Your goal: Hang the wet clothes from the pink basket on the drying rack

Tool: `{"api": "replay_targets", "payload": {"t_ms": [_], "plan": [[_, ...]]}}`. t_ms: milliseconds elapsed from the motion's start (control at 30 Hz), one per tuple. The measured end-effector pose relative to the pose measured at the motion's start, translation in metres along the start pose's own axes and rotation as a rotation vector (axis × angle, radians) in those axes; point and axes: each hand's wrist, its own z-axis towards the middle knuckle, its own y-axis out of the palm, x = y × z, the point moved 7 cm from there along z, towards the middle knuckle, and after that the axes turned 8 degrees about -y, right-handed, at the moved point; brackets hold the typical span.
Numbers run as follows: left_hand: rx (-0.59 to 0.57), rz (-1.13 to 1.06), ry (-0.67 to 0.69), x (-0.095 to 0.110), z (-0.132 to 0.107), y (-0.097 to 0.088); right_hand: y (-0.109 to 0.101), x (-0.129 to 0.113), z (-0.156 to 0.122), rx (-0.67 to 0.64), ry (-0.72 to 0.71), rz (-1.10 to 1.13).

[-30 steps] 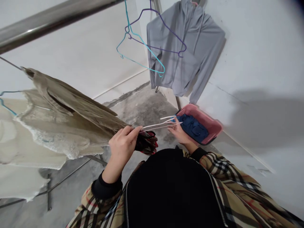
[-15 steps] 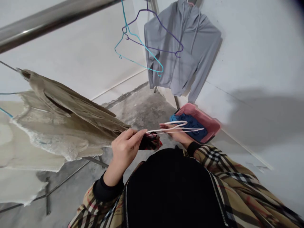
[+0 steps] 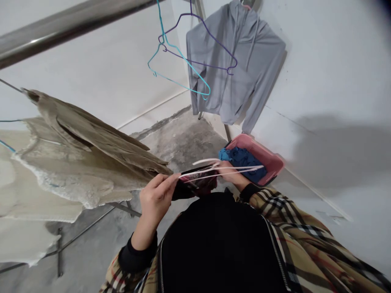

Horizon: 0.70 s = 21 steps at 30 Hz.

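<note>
- While the left hand (image 3: 159, 194) pinches, with thumb and bent fingers together, one end of a pale hanger (image 3: 198, 172), there is no visible gap in this grip.
- A dark garment with red parts (image 3: 185, 193) is also at these fingers, and it extends from there toward the right hand (image 3: 227, 171), below the hanger's wires.
- The right hand is at the other end of the dark garment, behind the hanger; its fingertips are partly hidden, so I cannot tell how far they are closed, or whether they have hold of the cloth.
- The hanger lies almost level between the two hands (its hook is on the far side of them), and its free end reaches out past the right hand.
- Just beyond the right hand, on the floor (image 3: 189, 132), stands a pink basket (image 3: 273, 156), in which blue cloth (image 3: 249, 161) is heaped.
- To the left of the left hand hang an olive garment (image 3: 100, 138) and, lower, a cream garment with a lacy edge (image 3: 69, 175).
- Farther ahead of both hands, and higher, hang a turquoise hanger (image 3: 160, 20) and a purple hanger (image 3: 210, 65), with a grey jacket (image 3: 244, 81) behind them.
- High to the left of the grip crosses a metal bar (image 3: 76, 30).
</note>
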Motion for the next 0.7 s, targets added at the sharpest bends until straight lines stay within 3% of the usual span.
{"api": "replay_targets", "payload": {"t_ms": [100,267,400,533,700], "plan": [[0.039,0.061,-0.092,-0.026,-0.006,0.001,-0.024,0.002,-0.002,0.057,0.057,0.068],[0.035,0.082,-0.172,-0.051,-0.014,0.007,-0.053,-0.009,-0.013,0.028,0.093,0.119],[0.016,0.032,-0.210,-0.062,-0.017,0.008,-0.066,-0.015,-0.018,-0.003,0.128,0.117],[-0.014,0.005,-0.218,-0.067,-0.019,0.011,-0.079,-0.018,-0.020,0.045,0.082,0.159],[0.010,0.010,-0.245,-0.070,-0.021,0.009,-0.076,-0.019,-0.022,-0.023,0.050,0.215]]}}
